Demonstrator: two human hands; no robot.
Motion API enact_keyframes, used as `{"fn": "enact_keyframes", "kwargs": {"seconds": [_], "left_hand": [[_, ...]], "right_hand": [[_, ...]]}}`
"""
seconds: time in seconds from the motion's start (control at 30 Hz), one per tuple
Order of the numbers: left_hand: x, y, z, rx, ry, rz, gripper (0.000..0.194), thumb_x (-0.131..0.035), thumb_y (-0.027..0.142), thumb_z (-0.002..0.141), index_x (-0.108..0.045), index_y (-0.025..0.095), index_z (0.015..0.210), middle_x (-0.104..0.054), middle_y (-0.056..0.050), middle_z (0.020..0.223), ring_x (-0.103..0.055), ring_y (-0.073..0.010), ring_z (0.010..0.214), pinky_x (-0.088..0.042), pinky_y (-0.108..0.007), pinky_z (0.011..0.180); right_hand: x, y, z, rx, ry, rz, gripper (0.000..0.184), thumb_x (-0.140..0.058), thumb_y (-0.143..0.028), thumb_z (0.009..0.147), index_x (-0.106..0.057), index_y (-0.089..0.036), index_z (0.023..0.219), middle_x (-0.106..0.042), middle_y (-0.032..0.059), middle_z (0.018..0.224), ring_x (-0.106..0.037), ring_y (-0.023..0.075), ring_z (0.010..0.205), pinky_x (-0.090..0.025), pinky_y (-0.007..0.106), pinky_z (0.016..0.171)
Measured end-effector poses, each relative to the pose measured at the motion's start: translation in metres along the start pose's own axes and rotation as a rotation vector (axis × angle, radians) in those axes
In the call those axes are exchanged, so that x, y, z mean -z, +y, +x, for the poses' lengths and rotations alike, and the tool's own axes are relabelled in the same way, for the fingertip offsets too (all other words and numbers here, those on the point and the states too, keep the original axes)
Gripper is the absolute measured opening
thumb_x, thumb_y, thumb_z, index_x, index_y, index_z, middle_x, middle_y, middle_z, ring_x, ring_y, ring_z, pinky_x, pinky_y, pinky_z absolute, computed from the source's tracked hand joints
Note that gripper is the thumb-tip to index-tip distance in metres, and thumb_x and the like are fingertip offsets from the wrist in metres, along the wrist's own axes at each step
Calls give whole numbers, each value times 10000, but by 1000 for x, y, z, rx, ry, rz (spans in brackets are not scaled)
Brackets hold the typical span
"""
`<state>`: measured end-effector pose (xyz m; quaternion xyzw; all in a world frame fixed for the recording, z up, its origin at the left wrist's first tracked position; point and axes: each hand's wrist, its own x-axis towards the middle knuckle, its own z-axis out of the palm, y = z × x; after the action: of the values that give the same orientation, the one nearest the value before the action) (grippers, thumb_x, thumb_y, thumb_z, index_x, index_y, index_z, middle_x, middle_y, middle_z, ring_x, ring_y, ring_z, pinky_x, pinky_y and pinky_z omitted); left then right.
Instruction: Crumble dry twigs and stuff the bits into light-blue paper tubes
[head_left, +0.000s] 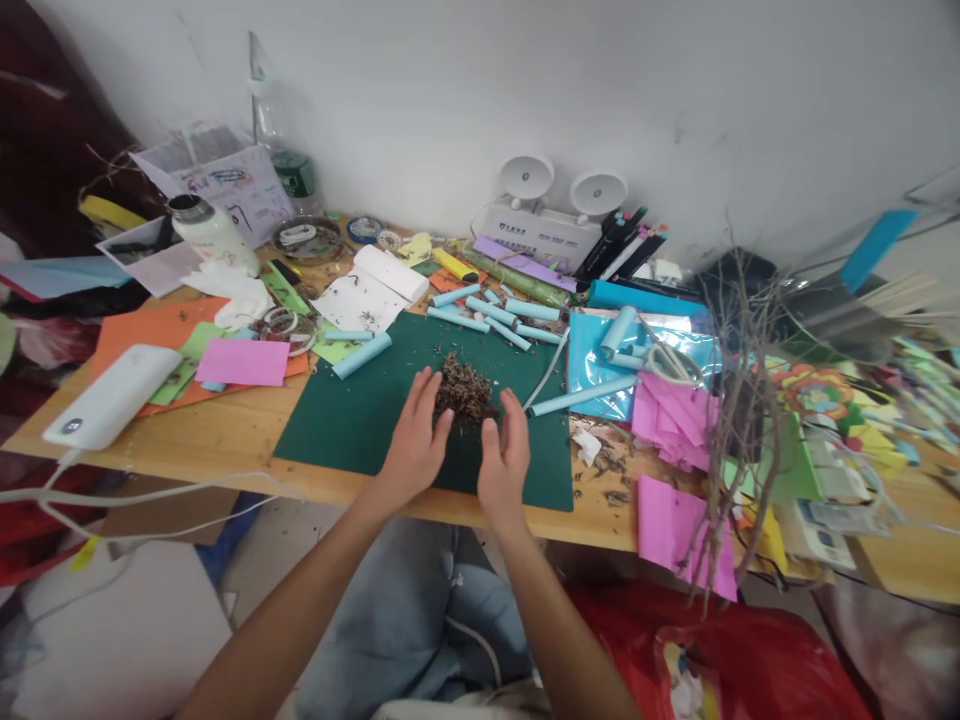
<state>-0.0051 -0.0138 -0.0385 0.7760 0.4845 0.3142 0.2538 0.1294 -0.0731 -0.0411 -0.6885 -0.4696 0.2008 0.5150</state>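
A small heap of brown, crumbly dried plant bits lies on the dark green cutting mat. My left hand rests at the heap's left side, fingers stretched out and slightly curved. On the right side, my right hand has its fingers extended and its thumb apart, facing the heap. Both hands cup the pile from either side, and neither grips anything. Several rolled light-blue paper tubes lie scattered behind the heap, and one thicker blue tube sits at the mat's left.
A white power bank with cables lies at the left, near a bottle. Bare twigs rise at the right beside pink paper. A white emergency light and markers stand along the wall.
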Motion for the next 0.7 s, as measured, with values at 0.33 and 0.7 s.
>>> {"fn": "enact_keyframes", "kwargs": {"seconds": [0.33,0.7], "left_hand": [[-5,-22,72,-125,-220,-40,559,-318,472,1009,-518,122,1395,-525,-157,1460,-458,-279,1392,-341,-469,1176],[-6,-3,40,88,84,-222,536,-389,447,996,-472,121,1413,-512,-175,1461,-480,-264,1365,-349,-474,1170]], "right_hand": [[-18,14,71,-13,-183,-134,624,-370,-542,962,-473,-127,1418,-393,179,1553,-287,283,1490,-209,532,1219],[-15,23,131,302,-561,-79,534,-457,-581,937,-660,-205,1258,-593,94,1408,-481,252,1381,-313,463,1195]]}}
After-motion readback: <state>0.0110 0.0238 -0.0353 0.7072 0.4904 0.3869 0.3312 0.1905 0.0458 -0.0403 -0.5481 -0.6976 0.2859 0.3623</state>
